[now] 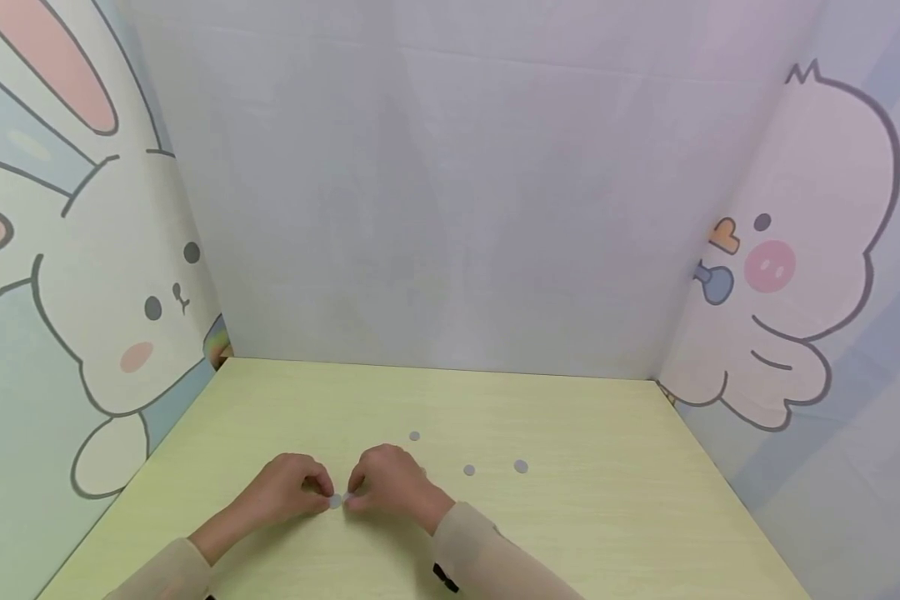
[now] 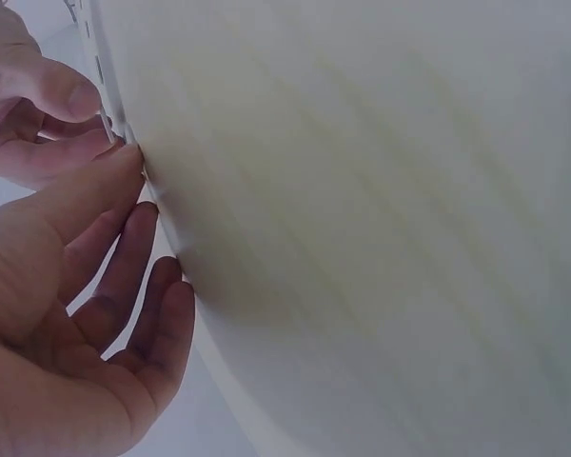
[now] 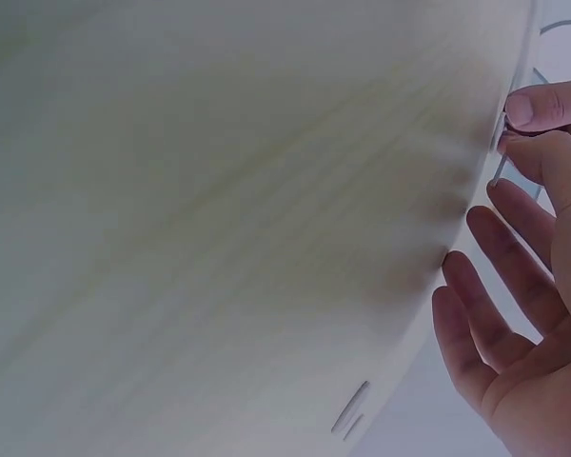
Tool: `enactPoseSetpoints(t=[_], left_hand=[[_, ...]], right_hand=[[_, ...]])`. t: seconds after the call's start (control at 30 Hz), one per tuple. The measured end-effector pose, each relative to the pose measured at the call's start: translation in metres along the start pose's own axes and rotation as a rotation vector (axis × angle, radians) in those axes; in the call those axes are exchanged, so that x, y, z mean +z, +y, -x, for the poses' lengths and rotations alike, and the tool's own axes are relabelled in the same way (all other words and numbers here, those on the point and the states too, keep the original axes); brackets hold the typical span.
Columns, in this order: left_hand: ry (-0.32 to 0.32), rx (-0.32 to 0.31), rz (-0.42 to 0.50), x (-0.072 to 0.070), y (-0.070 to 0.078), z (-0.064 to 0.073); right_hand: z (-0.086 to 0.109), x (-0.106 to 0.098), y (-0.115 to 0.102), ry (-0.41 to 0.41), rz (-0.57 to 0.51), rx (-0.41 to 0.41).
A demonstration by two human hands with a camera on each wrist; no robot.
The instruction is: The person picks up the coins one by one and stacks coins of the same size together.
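My left hand [image 1: 292, 487] is low over the table, its thumb and index fingertips pinching the edge of a small silver coin [image 1: 335, 501]. Facing it, my right hand [image 1: 392, 483] grips another coin [image 1: 348, 497] between thumb and index finger, mostly covered by the fingertips. That coin shows as a thin edge [image 3: 500, 170] in the right wrist view. The two hands nearly meet, and both coins are side by side. In the left wrist view, the other fingertips of the left hand [image 2: 86, 286] are right at the tabletop.
Three more coins lie flat beyond and right of the hands: one farther back [image 1: 415, 436], one in the middle [image 1: 468, 470] and one at the right [image 1: 521, 467]. The pale yellow table [image 1: 607, 533] ends at a plain curtain [image 1: 435, 208], with cartoon-printed cloths at both sides.
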State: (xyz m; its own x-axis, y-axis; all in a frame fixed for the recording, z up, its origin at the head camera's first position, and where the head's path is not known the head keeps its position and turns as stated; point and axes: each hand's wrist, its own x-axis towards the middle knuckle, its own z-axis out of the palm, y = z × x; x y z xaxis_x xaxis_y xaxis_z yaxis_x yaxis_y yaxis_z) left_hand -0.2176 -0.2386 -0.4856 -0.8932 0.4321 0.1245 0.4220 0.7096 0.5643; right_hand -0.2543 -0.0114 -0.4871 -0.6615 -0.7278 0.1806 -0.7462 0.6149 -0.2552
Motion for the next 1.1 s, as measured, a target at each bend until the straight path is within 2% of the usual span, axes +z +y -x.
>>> enactPoseSetpoints(t=[0.47,0.67,1.1], left_hand=[[0.015,-0.019,-0.004,0.001,-0.002,0.000],[0.018,-0.012,-0.004,0.000,-0.001,0.000],[0.015,-0.037,0.016,-0.001,0.003,0.000]], right_hand=[[-0.008,0.006,-0.011,0.005,0.097,0.008],[-0.009,0.008,-0.013,0.019,0.063,0.022],[-0.009,0.012,-0.011,0.044,-0.007,0.046]])
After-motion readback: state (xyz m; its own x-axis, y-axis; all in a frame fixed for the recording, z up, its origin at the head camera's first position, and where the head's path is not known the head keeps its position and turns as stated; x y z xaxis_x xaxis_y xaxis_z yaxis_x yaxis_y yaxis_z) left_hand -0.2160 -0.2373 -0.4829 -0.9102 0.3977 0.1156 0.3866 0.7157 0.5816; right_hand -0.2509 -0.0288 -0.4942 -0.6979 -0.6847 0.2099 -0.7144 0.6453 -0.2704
